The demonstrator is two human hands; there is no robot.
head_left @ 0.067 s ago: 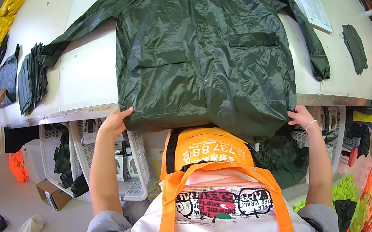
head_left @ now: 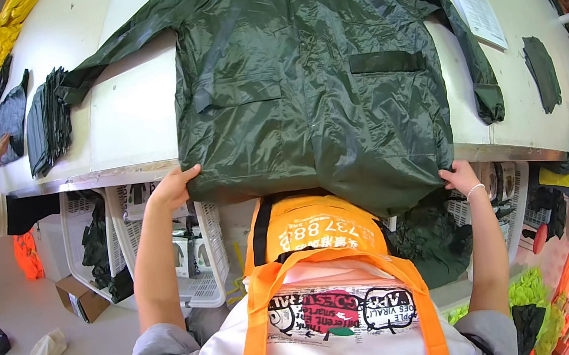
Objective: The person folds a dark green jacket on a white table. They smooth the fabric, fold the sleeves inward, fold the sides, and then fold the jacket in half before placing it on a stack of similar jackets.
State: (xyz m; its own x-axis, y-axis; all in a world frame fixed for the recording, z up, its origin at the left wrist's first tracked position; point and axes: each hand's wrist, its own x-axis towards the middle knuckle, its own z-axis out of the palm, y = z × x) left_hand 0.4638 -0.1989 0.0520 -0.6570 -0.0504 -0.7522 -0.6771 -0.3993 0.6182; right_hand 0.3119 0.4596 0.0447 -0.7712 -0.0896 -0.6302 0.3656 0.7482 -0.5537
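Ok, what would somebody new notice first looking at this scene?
A large dark green shiny raincoat lies spread flat across the long white table, its hem hanging over the near edge. The left hand and right hand each grip a bottom corner of it. Below sits a bright orange apron.

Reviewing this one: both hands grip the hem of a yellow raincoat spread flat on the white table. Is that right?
Not quite: the raincoat is dark green, not yellow, as the head view shows. The rest holds: the left hand and right hand each grip its hem, and it lies spread on the white table.
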